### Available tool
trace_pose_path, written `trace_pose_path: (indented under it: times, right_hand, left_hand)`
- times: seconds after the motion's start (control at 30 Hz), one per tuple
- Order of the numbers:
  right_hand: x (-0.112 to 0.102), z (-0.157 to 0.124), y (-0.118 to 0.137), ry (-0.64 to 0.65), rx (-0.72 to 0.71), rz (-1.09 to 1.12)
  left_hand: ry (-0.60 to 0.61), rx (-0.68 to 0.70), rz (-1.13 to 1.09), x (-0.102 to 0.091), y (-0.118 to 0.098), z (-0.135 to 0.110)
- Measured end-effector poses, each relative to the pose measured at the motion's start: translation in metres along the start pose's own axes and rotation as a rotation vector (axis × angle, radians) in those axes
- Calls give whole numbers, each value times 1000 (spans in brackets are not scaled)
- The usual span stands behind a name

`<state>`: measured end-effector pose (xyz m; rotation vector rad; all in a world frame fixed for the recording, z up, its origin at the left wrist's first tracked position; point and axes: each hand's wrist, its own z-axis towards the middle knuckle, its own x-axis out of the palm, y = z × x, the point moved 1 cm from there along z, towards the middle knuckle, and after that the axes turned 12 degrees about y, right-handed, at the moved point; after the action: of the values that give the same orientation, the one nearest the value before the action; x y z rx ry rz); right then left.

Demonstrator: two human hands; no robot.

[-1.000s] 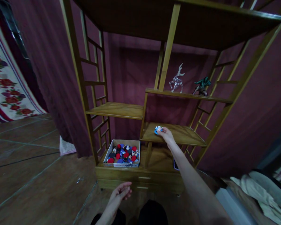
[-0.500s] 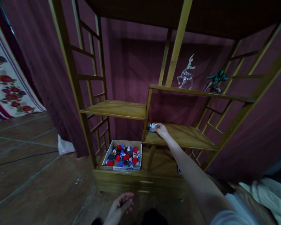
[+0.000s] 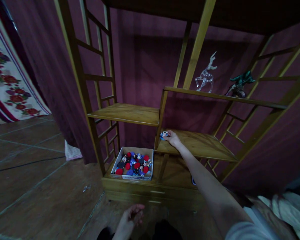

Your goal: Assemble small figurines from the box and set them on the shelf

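Note:
My right hand (image 3: 172, 138) reaches out to the left end of the lower right shelf (image 3: 200, 146) of a wooden shelf unit. Its fingers are closed on a small blue and white toy figure (image 3: 163, 134) that rests on the shelf board. My left hand (image 3: 130, 216) hangs low near my knees, fingers loosely curled with nothing in them. A white cardboard box (image 3: 133, 164) full of several small red, blue and black toys sits on the unit's base, below and left of my right hand.
A clear glass deer (image 3: 205, 76) and a dark green figurine (image 3: 238, 83) stand on the upper right shelf. The middle left shelf (image 3: 126, 114) is bare. Dark red curtain hangs behind the unit. A floral cloth (image 3: 7, 83) hangs at far left; light fabric (image 3: 282, 206) lies at lower right.
My right hand has slid the blue toy leftwards along the lower shelf to its left end. The view has shifted a little; my left hand stays low.

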<state>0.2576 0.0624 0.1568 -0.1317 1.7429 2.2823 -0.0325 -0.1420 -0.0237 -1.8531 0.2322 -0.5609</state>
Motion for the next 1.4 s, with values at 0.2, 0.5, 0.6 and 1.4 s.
trace_pose_path:
  times: [0.2,0.5,0.6,1.4]
  right_hand:
    - [3,-6,7,-9,1,-71]
    - [4,-14,12,19,-3,-96]
    - [3,-14,10,22,-14,-96]
    - [-2,-52,34,-89,-134,-242]
  left_hand:
    - [-34,-2,-15,-12,3,2]
    - [31,40,-13,-8,-44,16]
    - [29,109,-22,-4,-66,30]
    - [-720,361,-481,-122,-108,108]
